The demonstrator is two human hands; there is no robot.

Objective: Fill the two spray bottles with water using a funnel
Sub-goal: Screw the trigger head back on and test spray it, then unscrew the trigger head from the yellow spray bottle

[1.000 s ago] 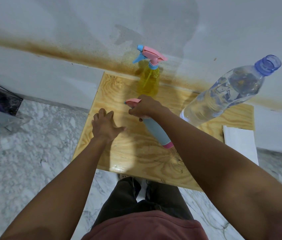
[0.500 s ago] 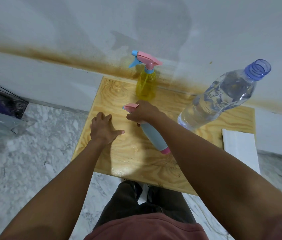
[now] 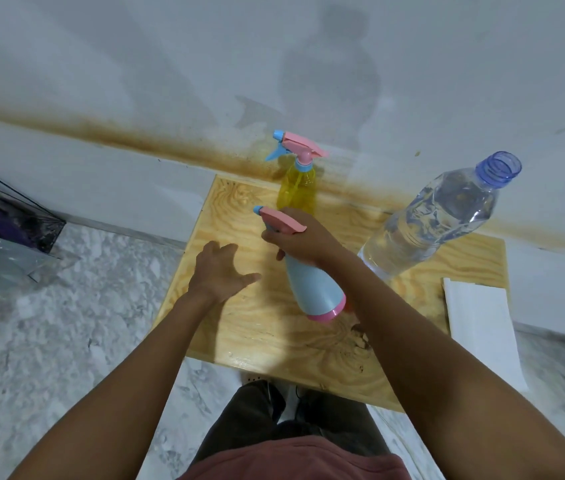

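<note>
While the right hand [image 3: 303, 242] is wrapped round the neck of the blue spray bottle [image 3: 312, 285], just under its pink trigger head [image 3: 279, 221], the bottle leans over the plywood board [image 3: 274, 341] with its pink base toward the person; I cannot tell whether that base touches the wood. The left hand [image 3: 220, 268] hovers just beside it, fingers spread and holding nothing. The step in hand looks to be getting the trigger head off so the neck is free for filling. It would go best with the bottle stood upright on the board, the left hand gripping the body low down, and the right turning the collar rather than tugging at the trigger. The yellow spray bottle [image 3: 296, 190] stands at the back of the board by the wall, its own head on. The uncapped water bottle [image 3: 430, 223] stands near the right forearm, where a careless elbow could tip it. No funnel shows anywhere in view, so one must be found before pouring.
</note>
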